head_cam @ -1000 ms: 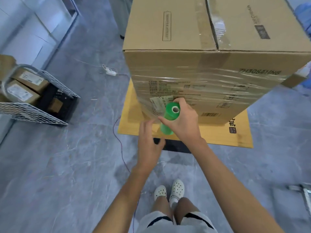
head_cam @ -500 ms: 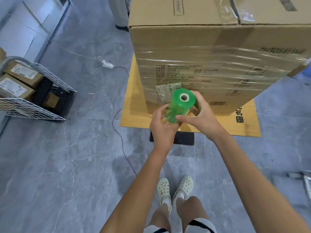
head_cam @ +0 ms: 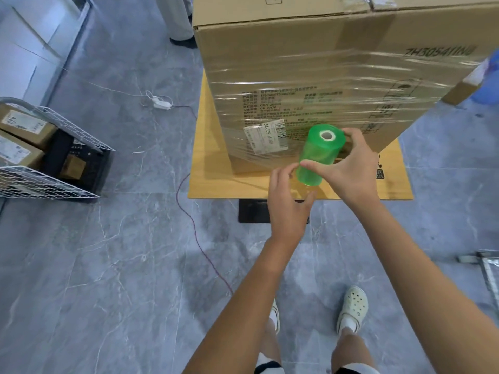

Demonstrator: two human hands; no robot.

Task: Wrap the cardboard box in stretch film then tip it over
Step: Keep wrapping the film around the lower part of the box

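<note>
Wrapping step: right hand (head_cam: 351,171) grips roll (head_cam: 318,155); left hand (head_cam: 287,209) loosely open beside it; next, likely: carry film (head_cam: 337,90) round box (head_cam: 297,58).

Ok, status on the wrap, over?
Right hand holds green stretch-film roll, left hand open by its base. Large brown cardboard box part-wrapped, upright. Thin red cable on grey floor nearby.
</note>
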